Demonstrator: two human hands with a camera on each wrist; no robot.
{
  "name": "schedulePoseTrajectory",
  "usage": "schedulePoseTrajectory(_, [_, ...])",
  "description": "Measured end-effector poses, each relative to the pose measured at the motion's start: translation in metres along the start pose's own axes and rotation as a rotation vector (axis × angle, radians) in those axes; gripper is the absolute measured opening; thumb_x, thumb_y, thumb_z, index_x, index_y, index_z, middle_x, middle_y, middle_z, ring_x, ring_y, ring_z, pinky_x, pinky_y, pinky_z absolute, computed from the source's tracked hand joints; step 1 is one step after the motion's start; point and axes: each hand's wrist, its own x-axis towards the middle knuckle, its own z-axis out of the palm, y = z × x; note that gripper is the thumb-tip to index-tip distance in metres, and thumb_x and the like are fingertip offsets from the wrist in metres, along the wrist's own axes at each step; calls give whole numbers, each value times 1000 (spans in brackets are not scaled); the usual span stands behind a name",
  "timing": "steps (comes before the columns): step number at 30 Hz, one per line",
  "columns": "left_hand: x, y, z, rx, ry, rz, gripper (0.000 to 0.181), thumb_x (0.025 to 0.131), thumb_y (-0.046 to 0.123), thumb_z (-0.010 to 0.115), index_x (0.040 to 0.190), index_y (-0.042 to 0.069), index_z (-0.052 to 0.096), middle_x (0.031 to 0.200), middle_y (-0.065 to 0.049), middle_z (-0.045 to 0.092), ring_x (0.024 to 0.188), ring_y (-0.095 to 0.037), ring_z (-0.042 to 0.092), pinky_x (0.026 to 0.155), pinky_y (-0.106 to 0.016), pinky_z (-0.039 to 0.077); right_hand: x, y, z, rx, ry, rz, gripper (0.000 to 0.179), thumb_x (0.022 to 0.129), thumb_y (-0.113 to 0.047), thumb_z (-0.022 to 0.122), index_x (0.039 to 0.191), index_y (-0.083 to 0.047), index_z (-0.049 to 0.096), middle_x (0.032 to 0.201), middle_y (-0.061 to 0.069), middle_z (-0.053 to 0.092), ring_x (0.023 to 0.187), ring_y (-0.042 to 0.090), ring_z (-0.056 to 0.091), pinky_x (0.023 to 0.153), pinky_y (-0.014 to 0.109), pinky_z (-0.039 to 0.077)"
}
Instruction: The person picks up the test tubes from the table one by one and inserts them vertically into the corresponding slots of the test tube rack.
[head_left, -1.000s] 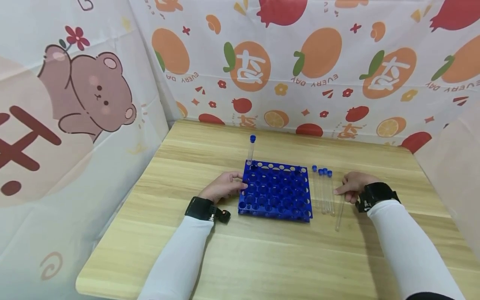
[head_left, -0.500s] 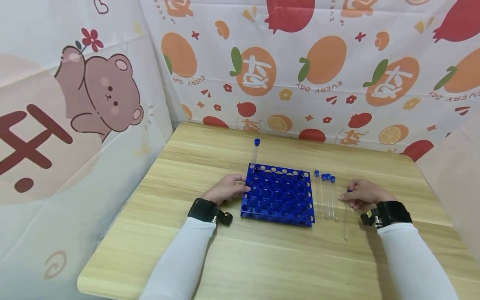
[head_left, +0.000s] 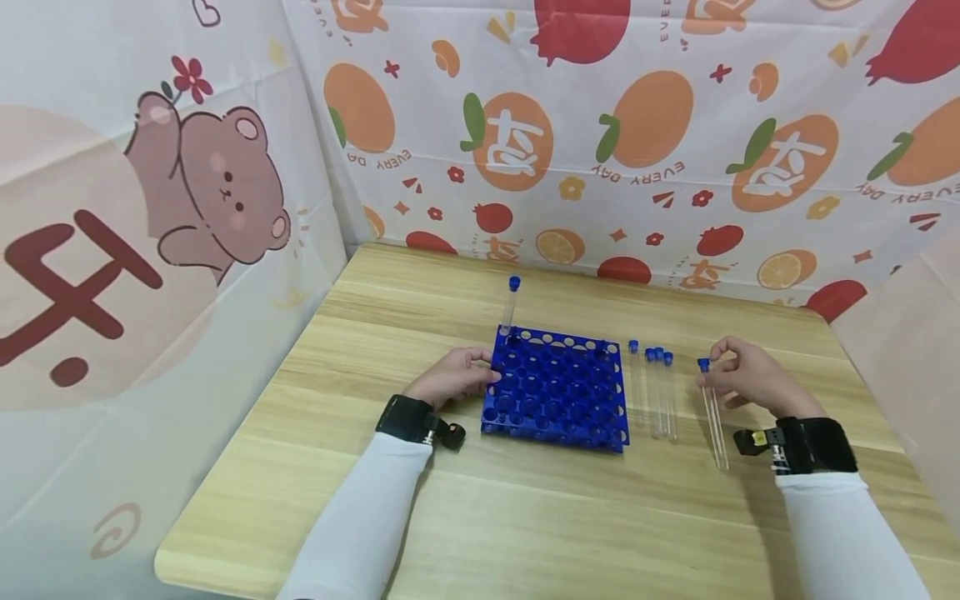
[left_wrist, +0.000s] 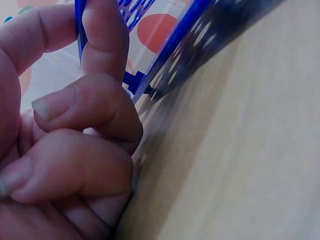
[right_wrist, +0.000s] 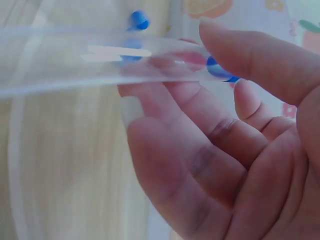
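While the left hand (head_left: 453, 375) pinches the left edge of a blue rack (head_left: 555, 385), the right hand (head_left: 757, 382) holds a clear tube (head_left: 714, 417).
Gripped between thumb and fingers close to its blue cap (head_left: 703, 364), the tube slants well to the right of the rack; whether its lower end touches the table (head_left: 555, 517) is hard to tell. Four more capped tubes (head_left: 660, 400) lie on the wood between the rack and the right hand, and another tube (head_left: 509, 308) stands, slightly tilted, in the rack's far left corner.
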Motion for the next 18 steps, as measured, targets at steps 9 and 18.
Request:
schedulePoseTrajectory(9, [-2, 1, 0, -9, -1, 8, 31, 89, 18, 68, 117, 7, 63, 70, 2, 66, 49, -9, 39, 44, -23, 31, -9, -21, 3, -7, 52, -78, 43, 93, -10, 65, 125, -1, 38, 107, 27, 68, 86, 20, 71, 69, 40, 59])
schedulePoseTrajectory(18, [-2, 1, 0, -9, 0, 7, 31, 89, 18, 67, 118, 7, 62, 73, 1, 68, 49, -9, 40, 44, -23, 31, -13, -33, 6, -78, 77, -82, 46, 94, -9, 63, 135, -1, 46, 113, 24, 67, 93, 26, 70, 76, 34, 58])
